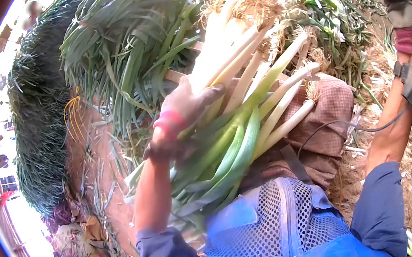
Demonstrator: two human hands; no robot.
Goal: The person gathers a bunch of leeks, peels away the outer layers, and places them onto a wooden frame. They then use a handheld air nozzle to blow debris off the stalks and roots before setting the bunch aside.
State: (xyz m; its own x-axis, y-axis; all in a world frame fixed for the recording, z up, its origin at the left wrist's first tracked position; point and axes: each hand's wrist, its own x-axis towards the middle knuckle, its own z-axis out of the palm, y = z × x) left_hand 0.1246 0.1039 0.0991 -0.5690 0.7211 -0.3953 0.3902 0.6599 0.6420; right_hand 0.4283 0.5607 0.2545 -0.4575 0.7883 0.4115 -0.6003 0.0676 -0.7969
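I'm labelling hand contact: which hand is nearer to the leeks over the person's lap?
Left. The left hand is closed around the leeks by their pale stalks; the right hand is stretched out to the right, apart from them.

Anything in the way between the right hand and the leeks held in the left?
Nothing visible blocks the right hand from the leeks in the left hand. A cable hangs off the right forearm, closer to the body.
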